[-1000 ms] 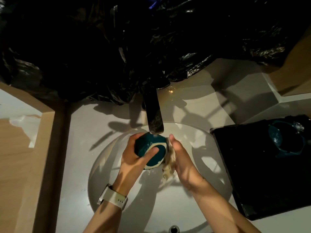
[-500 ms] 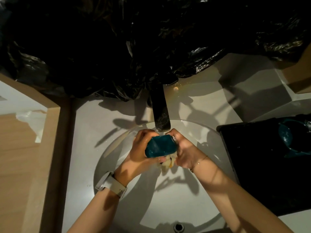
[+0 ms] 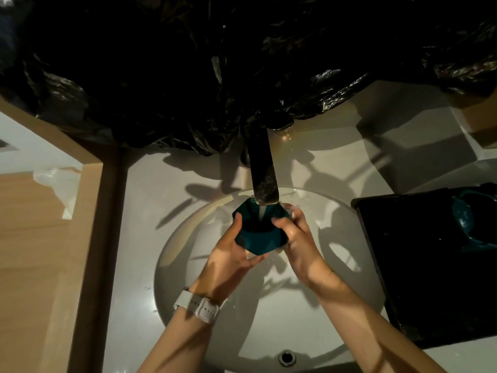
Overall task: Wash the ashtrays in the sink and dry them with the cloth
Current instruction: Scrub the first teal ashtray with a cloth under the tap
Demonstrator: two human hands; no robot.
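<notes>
Head view looks down on a white round sink (image 3: 188,265) where both hands hold a teal ashtray (image 3: 258,238) directly under the dark faucet spout (image 3: 262,170), with water running onto it. The left hand (image 3: 228,254) cups the ashtray from below and from its left, thumb curled over the rim; the right hand (image 3: 298,238) grips its right side, fingertips hooked over the top edge. Little room lies above the hands, since the spout tip sits just over the ashtray; the open bowl spreads below and to either side of them, down to the drain (image 3: 287,358) near the wrists. Compared with half a second ago, the ashtray has turned so that its hollow faces the stream, and the pale cloth that hung beneath the right hand is no longer plainly seen. Right of the right hand, beyond the sink rim, a black tray (image 3: 416,265) carries another teal ashtray (image 3: 468,224). Crumpled black plastic sheeting (image 3: 188,76) hangs behind the faucet. Left of the left hand stands a wooden panel edge (image 3: 91,251). A white watch (image 3: 197,305) is strapped to the left wrist.
</notes>
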